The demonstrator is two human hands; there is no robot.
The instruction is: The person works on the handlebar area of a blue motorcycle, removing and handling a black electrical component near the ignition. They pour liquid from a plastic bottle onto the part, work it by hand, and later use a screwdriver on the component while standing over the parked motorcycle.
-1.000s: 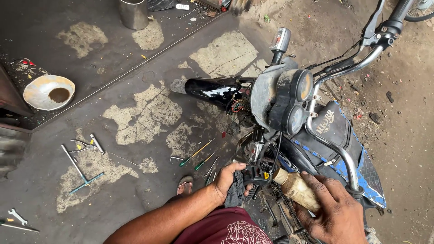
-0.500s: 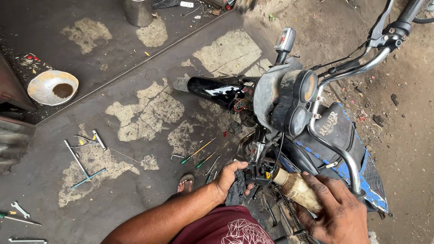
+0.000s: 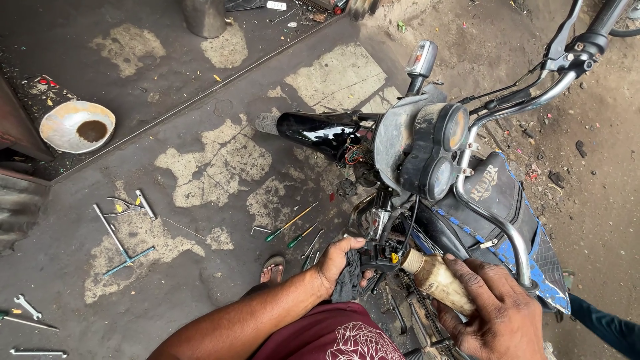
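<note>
My right hand (image 3: 500, 313) grips a dirty tan bottle (image 3: 435, 277), its neck tilted toward the black controls near the motorcycle's left handlebar end. My left hand (image 3: 341, 261) is closed around a dark grey rag (image 3: 348, 280) right beside those controls (image 3: 381, 252). The motorcycle (image 3: 453, 173) stands in front of me, with twin round gauges (image 3: 445, 153), a chrome handlebar (image 3: 507, 133), a black front fender (image 3: 320, 131) and a black and blue tank (image 3: 500, 200).
Green-handled screwdrivers (image 3: 291, 223) lie on the patchy concrete floor by my sandalled foot (image 3: 272, 269). A T-handle wrench (image 3: 120, 243), pliers (image 3: 127, 205) and spanners (image 3: 27, 308) lie at the left. A metal bowl (image 3: 77, 125) sits further left, a steel container (image 3: 205, 17) at top.
The view has shifted slightly; both hands stay at the handlebar controls, the bottle still tilted toward them.
</note>
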